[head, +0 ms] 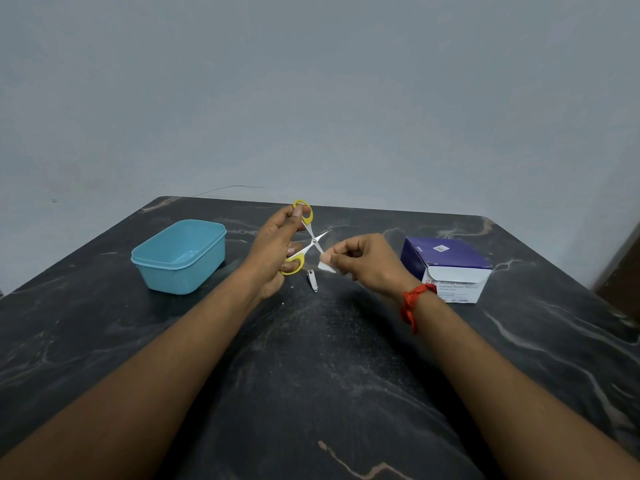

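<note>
My left hand (275,251) holds a small pair of yellow-handled scissors (309,237) above the dark marble table, thumb in the upper loop and a finger in the lower one. The blades are spread apart in an X and point right. My right hand (367,261) pinches a small white wipe (326,265) between thumb and fingers, right against the lower blade tip. A red thread band circles my right wrist.
A metal nail clipper (312,280) lies on the table (311,358) just below the scissors. An open turquoise plastic box (180,256) stands at the left. A purple-and-white carton of alcohol swabs (450,268) stands at the right. A grey wall rises behind.
</note>
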